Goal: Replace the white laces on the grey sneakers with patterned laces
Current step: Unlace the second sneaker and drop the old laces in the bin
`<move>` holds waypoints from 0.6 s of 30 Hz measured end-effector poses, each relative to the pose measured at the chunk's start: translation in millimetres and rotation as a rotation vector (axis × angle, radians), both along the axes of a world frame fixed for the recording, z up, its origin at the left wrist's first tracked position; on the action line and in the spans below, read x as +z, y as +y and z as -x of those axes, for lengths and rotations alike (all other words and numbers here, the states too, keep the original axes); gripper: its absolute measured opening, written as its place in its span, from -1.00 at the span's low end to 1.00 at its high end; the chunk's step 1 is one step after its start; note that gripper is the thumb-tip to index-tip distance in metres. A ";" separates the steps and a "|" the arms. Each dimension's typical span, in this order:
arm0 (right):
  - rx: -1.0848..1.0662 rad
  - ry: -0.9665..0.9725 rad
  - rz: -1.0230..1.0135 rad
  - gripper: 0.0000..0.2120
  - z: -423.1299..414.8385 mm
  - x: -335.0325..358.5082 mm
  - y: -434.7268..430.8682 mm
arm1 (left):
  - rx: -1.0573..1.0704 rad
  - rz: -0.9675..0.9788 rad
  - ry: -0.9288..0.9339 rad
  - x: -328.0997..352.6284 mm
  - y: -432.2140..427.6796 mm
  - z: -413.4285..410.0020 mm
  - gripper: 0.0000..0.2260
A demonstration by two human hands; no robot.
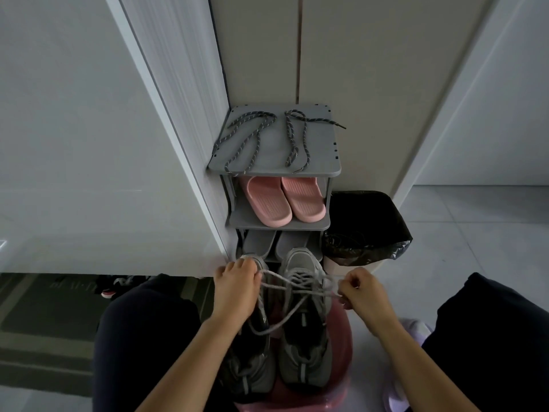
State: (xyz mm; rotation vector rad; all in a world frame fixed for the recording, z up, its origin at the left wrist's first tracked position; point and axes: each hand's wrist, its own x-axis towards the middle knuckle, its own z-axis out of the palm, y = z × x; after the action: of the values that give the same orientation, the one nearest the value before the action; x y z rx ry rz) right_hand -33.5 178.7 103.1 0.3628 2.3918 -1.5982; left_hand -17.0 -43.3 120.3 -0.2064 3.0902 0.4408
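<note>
Two grey sneakers stand side by side on a pink stool [341, 379] between my knees, the right sneaker [304, 349] in full view, the left sneaker [252, 373] partly under my left arm. A white lace [285, 319] runs loose across the right sneaker, its loops pulled out to both sides. My left hand [234, 285] pinches one end of it at the left. At the right, my right hand [361, 288] pinches the other end. Two patterned laces, a left one [246, 141] and a right one [297, 138], lie on top of the grey shoe rack [323, 162].
Pink slippers [282, 203] sit on the rack's middle shelf, with grey slippers [258, 242] on the shelf below. A bin with a black bag [365, 227] stands right of the rack. White cabinet walls rise on both sides. A pale purple slipper [398, 394] lies by my right knee.
</note>
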 end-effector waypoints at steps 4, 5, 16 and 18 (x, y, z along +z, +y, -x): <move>0.078 -0.132 0.111 -0.80 -5.5 -8.2 -13.7 | 0.012 0.017 -0.209 -13.0 17.9 -5.0 -0.65; 0.104 -0.154 0.112 -0.80 -8.1 -10.5 -17.0 | 0.001 0.100 -0.207 -16.0 23.9 -7.2 -0.61; 0.010 -0.116 0.238 -0.91 -9.2 -15.0 -31.7 | -0.249 0.047 0.268 -32.2 30.6 -7.4 -0.67; 0.015 -0.094 0.192 -0.88 -9.1 -12.8 -30.4 | -0.284 0.074 0.289 -28.1 26.8 -1.1 -0.75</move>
State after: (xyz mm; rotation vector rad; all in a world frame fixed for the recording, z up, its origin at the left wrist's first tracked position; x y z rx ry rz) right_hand -24.4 148.3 90.3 0.3729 2.1454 -1.7453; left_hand -15.8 -16.5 92.2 0.3228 3.3417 0.3742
